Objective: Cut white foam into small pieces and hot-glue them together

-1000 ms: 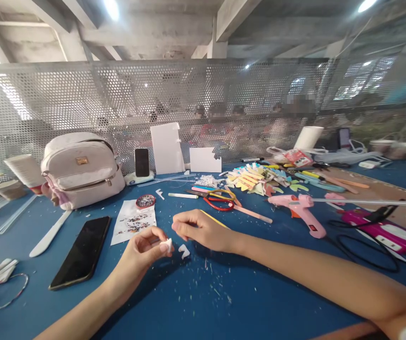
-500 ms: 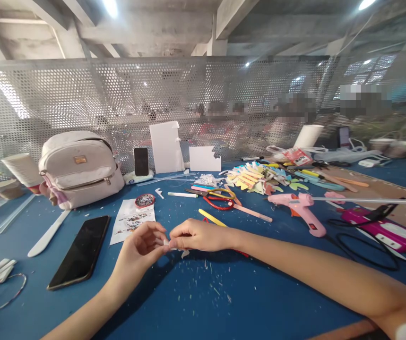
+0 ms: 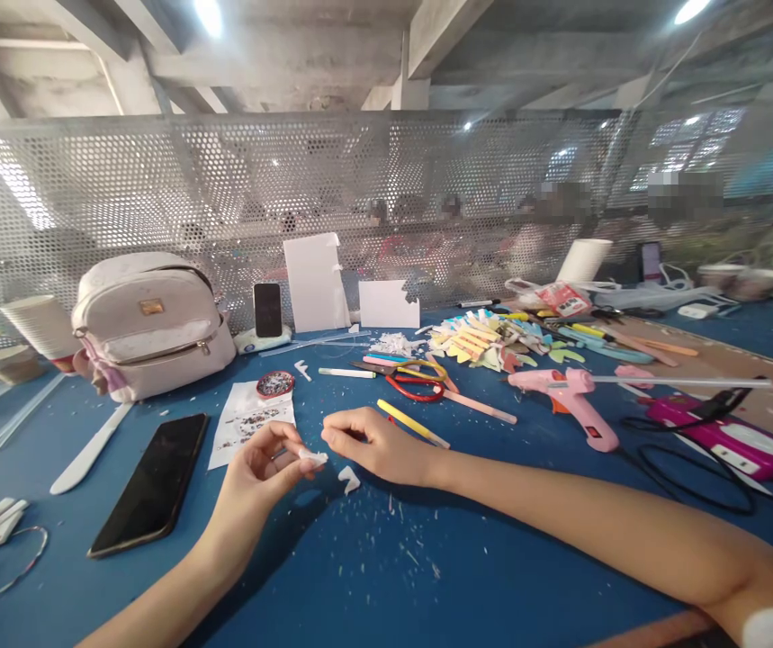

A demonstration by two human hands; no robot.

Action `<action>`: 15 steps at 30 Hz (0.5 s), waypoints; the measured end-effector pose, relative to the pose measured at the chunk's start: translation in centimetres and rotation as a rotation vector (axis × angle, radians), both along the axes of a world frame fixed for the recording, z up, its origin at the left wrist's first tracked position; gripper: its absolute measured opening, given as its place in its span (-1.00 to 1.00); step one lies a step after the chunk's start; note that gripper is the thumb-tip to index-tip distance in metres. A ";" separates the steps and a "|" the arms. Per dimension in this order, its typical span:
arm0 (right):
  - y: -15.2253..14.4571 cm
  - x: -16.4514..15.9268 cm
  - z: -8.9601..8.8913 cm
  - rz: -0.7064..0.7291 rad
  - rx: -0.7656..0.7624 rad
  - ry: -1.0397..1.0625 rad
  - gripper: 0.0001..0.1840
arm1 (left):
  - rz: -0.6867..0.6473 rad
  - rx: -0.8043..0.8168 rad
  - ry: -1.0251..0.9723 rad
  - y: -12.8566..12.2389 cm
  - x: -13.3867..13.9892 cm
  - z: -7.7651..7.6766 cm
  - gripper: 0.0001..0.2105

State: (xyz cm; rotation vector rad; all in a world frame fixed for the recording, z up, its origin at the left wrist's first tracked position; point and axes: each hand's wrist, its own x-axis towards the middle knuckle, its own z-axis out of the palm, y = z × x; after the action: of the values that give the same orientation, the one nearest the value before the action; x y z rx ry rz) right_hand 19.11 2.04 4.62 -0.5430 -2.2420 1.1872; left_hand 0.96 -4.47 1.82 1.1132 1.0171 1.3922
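Between the thumb and fingers of my left hand [image 3: 268,468] is a small white piece [image 3: 313,457], pinched at its edge; it could be paper or foam. My right hand [image 3: 376,444] is a little to the right, fingers curled with the thumb against them; whatever it may hold is hidden. Another white scrap [image 3: 349,479] with a bent shape lies on the blue table [image 3: 359,576] just below the gap between my hands. Behind my left hand, a white sheet [image 3: 230,412] bears small dark bits and a round red-rimmed dish [image 3: 275,384] of tiny pieces.
Red-handled scissors [image 3: 419,389], a yellow marker [image 3: 413,423] and a pink glue gun [image 3: 575,396] lie beyond my right arm. A pile of coloured paper strips [image 3: 487,337] is further back. A black phone [image 3: 149,486], a white knife [image 3: 93,447] and a backpack [image 3: 149,333] are at left.
My hands have moved apart. The white piece, previously touched by both hands, is now in my left hand's pinch, and the scrap on the table shows more fully.
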 end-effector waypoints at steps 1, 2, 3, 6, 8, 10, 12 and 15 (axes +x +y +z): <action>0.1 0.0 0.0 0.008 -0.023 0.002 -0.54 | 0.006 0.002 0.000 0.0 0.0 0.0 -0.71; 0.1 0.0 0.0 0.022 -0.044 -0.002 -0.53 | 0.008 0.002 0.000 0.0 0.0 0.0 -0.71; 0.1 0.0 -0.1 0.038 -0.060 -0.011 -0.53 | 0.009 0.002 0.002 0.0 0.0 0.1 -0.72; -0.1 -0.1 -0.2 0.060 -0.081 -0.052 -0.53 | 0.021 0.015 0.020 -0.1 0.0 0.1 -0.72; -0.3 -0.2 -0.3 0.040 -0.069 -0.068 -0.55 | 0.043 0.038 0.038 -0.1 0.0 0.1 -0.73; -0.5 -0.3 -0.3 0.006 -0.030 -0.083 -0.56 | 0.073 0.064 0.059 -0.2 0.0 0.0 -0.72; -0.7 -0.3 -0.3 -0.021 0.014 -0.110 -0.57 | 0.089 0.077 0.078 -0.2 -0.1 -0.1 -0.71; -0.9 -0.2 0.0 -0.041 0.076 -0.131 -0.60 | 0.066 0.059 0.069 -0.2 -0.1 -0.1 -0.69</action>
State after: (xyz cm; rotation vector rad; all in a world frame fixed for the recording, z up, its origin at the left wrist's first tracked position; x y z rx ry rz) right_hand 18.94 1.14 4.62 -0.6494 -2.3632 1.0691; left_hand 0.89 -4.65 1.68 1.1880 1.0764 1.4530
